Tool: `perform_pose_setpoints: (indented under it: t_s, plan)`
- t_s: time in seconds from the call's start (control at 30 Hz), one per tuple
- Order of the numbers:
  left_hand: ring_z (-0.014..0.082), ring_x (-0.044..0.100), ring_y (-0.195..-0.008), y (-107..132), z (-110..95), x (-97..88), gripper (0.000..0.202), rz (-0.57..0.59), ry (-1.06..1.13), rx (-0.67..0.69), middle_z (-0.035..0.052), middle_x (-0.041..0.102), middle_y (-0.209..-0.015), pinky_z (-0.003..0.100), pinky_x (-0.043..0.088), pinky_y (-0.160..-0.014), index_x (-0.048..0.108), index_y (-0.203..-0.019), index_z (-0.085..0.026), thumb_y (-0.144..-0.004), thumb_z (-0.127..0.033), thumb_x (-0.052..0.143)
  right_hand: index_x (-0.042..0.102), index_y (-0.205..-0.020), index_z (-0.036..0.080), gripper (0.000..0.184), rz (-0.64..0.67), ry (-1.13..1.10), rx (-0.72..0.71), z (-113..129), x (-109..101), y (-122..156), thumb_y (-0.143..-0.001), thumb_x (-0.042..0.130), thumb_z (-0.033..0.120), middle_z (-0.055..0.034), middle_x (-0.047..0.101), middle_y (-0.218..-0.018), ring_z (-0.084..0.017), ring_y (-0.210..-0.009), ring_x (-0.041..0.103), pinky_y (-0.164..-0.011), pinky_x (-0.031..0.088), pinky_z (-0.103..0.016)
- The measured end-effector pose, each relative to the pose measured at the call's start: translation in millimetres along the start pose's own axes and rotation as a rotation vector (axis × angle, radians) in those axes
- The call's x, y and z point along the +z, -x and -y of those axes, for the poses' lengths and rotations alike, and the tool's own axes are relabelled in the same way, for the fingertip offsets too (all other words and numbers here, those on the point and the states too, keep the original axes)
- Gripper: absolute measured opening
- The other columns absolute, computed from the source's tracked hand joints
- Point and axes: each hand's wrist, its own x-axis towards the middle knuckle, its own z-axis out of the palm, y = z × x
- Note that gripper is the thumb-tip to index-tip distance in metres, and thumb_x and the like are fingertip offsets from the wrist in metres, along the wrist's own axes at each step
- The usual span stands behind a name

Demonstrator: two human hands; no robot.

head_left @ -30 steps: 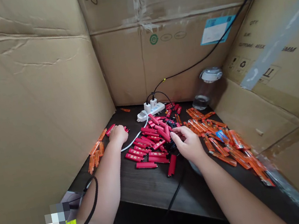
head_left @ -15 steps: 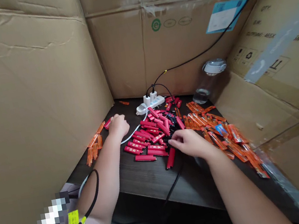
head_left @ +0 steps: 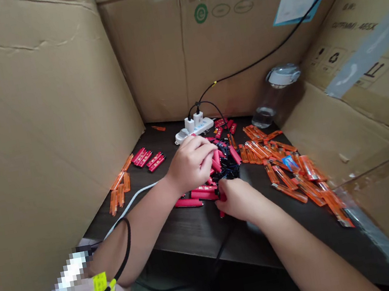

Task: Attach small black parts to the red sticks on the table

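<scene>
My left hand [head_left: 192, 163] lies curled over the middle of a heap of red disposable lighters [head_left: 203, 195], its fingertips reaching a tangle of black lighter parts [head_left: 226, 167]. I cannot tell whether it grips anything. My right hand [head_left: 236, 201] is closed around a red lighter [head_left: 222, 214] at the heap's front edge, with only the lighter's ends showing. Left of my hands, a few red lighters [head_left: 148, 159] lie side by side. Orange lighters are spread in a wide patch [head_left: 277, 166] on the right and a smaller bunch [head_left: 121, 186] on the left.
A white power strip [head_left: 193, 128] with plugged-in chargers and cables stands at the back of the dark table [head_left: 183, 232]. A clear water bottle [head_left: 276, 96] lies behind the orange lighters. Cardboard walls [head_left: 42, 117] enclose the table on three sides, and a white cable [head_left: 132, 199] crosses its left part.
My left hand has moved right, from the table's left side onto the heap. My right hand has moved toward me and closed around the front red lighter. The view has tilted down slightly.
</scene>
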Motion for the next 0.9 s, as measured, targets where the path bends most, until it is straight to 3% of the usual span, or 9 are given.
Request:
perform_pose_setpoints:
  t_s: [0.17,0.27,0.37,0.43,0.5,0.6,0.7,0.8,0.9]
  plan:
    - [0.0188,0.054,-0.086,5.3,6.5,9.5,0.02,0.014,0.057,0.106,0.0083,0.063,-0.088,0.037,0.045,-0.082,0.064,-0.094,-0.016,-0.083,-0.011,0.048,0.057,-0.076,0.017,0.011,0.011,0.072,0.079,10.6,7.1,2.7,-0.064,0.058,0.018,-0.0105,0.065,-0.067,-0.022,-0.057,0.06,-0.048,0.029,-0.028]
    - [0.0186,0.054,-0.083,19.3,12.3,13.9,0.019,0.03,0.08,0.124,0.0084,0.063,-0.087,0.036,0.046,-0.077,0.064,-0.093,-0.015,-0.081,-0.01,0.05,0.053,-0.072,0.017,0.01,-0.006,-0.021,0.107,6.4,-2.8,0.8,-0.063,0.058,0.02,-0.0078,0.063,-0.064,-0.019,-0.056,0.058,-0.048,0.031,-0.027]
    - [0.0198,0.055,-0.087,27.4,9.3,14.0,0.024,0.101,0.185,0.14,0.0096,0.061,-0.094,0.038,0.047,-0.079,0.063,-0.101,-0.016,-0.08,-0.013,0.053,0.045,-0.064,0.02,0.013,-0.005,-0.337,0.156,-4.9,-21.4,-3.3,-0.064,0.058,0.022,0.0009,0.055,-0.054,-0.012,-0.047,0.05,-0.043,0.031,-0.022]
    - [0.022,0.055,-0.093,28.4,4.7,14.5,0.034,0.177,0.26,0.172,0.0114,0.06,-0.103,0.04,0.047,-0.082,0.059,-0.113,-0.018,-0.08,-0.019,0.056,0.041,-0.067,0.021,0.015,0.097,-0.69,0.25,-11.4,-31.2,-6.3,-0.069,0.055,0.025,0.0078,0.043,-0.043,-0.008,-0.032,0.039,-0.034,0.025,-0.02]
    - [0.0245,0.054,-0.098,28.0,1.1,17.5,0.047,0.229,0.294,0.218,0.014,0.057,-0.112,0.043,0.047,-0.084,0.051,-0.126,-0.018,-0.08,-0.026,0.059,0.04,-0.069,0.022,0.019,0.124,-1.014,0.323,-13.5,-34.8,-8.7,-0.072,0.055,0.032,0.0105,0.039,-0.04,-0.005,-0.026,0.03,-0.028,0.021,-0.018]
    - [0.0252,0.053,-0.098,28.4,0.2,25.4,0.054,0.199,0.264,0.248,0.0149,0.056,-0.114,0.045,0.047,-0.084,0.041,-0.135,-0.018,-0.084,-0.028,0.056,0.041,-0.07,0.021,0.028,0.1,-1.315,0.307,-7.9,-30.2,-10.4,-0.072,0.063,0.039,0.0109,0.041,-0.041,-0.003,-0.026,0.028,-0.025,0.022,-0.015]
    - [0.0233,0.054,-0.091,30.3,1.0,32.3,0.048,0.175,0.183,0.272,0.0131,0.059,-0.104,0.043,0.048,-0.08,0.04,-0.134,-0.015,-0.087,-0.021,0.048,0.041,-0.069,0.02,0.036,0.04,-1.408,0.245,-0.5,-25.4,-10.3,-0.068,0.071,0.04,0.011,0.043,-0.042,-0.003,-0.026,0.031,-0.025,0.027,-0.014]
    - [0.0228,0.054,-0.087,31.3,-1.0,34.6,0.046,0.202,0.097,0.297,0.0138,0.059,-0.097,0.039,0.049,-0.077,0.04,-0.133,-0.008,-0.088,-0.02,0.044,0.042,-0.073,0.021,0.035,0.09,-1.43,0.194,-3.3,-29.7,-10.4,-0.07,0.069,0.042,0.01,0.047,-0.046,-0.004,-0.027,0.037,-0.025,0.033,-0.016]
    - [0.0214,0.057,-0.085,30.4,-2.8,33.4,0.037,0.152,0.056,0.201,0.0125,0.06,-0.093,0.035,0.049,-0.075,0.047,-0.124,-0.008,-0.09,-0.02,0.042,0.044,-0.08,0.021,0.029,0.092,-1.349,0.174,-19.0,-39.6,-10.8,-0.074,0.063,0.044,0.0077,0.052,-0.053,-0.006,-0.031,0.042,-0.028,0.038,-0.019]
